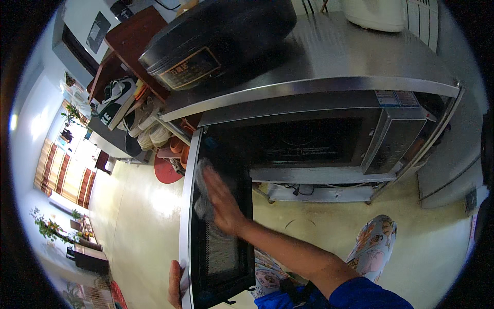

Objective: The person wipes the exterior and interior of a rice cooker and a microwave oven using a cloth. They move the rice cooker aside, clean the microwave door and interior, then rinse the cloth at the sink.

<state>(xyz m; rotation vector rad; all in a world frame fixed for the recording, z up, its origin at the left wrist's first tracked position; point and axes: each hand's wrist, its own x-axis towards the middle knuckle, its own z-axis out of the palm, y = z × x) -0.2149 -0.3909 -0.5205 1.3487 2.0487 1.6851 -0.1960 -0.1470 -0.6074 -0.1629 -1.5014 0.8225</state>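
Note:
A microwave oven (305, 141) stands on the shelf under a steel counter, its door (247, 247) swung wide open towards me. My right hand (224, 204) presses a grey cloth (203, 208) flat against the inner face of the door, near its far outer edge. The fingers lie straight over the cloth and hide part of it. At the door's near end, my left hand (175, 284) holds the pale outer edge; only some fingers show, the rest being behind the door. The oven's cavity is dark, and the control panel (397, 143) sits at its right.
Above, the steel counter (328, 58) carries a black appliance (220, 46) with a label and a white appliance (374, 15). A wooden rack (135, 42) with several shoes (115, 100) stands left of the counter. A cable (297, 190) lies on the lower shelf (320, 195).

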